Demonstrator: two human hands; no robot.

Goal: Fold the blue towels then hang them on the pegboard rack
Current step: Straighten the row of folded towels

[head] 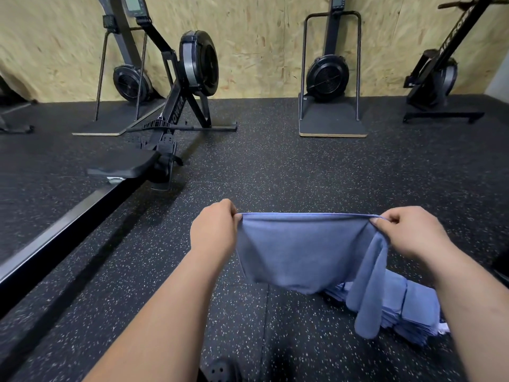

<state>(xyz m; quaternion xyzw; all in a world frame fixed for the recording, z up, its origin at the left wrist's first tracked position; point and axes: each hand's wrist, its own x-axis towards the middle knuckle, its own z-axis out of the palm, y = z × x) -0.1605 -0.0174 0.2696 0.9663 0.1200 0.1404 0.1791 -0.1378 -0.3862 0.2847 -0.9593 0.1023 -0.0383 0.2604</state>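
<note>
A soft blue cloth towel point(300, 252) hangs in the air in front of the person, stretched flat by its top edge between both hands, above the floor and near the middle of the head view. The top hem runs nearly straight from one hand to the other, and the cloth sags below it in a loose curve. On the right side a longer fold of the same towel droops down past the rest.

The left hand point(214, 230) pinches the left top corner, fingers curled round the hem. The right hand point(410, 232) grips the right top corner the same way, thumb and fingertips closed on the cloth. Both bare forearms reach in from the bottom of the view.

Below and behind the hanging fold, a low stack of folded blue towels point(413, 307) lies on the floor at the lower right, partly hidden by the held towel.

The black rubber floor with pale speckles point(275, 161) spreads all around. To the left stands a black rowing machine with a round flywheel point(190, 78), its padded seat point(124, 165) on a long metal rail point(55, 238) that runs toward the near left corner. Against the pale chipboard wall point(261, 37) stand a black fan machine on a flat base with a tall metal frame point(330, 78), another like it further left point(129, 78), and a black slanted machine at the far right point(438, 78)
</note>
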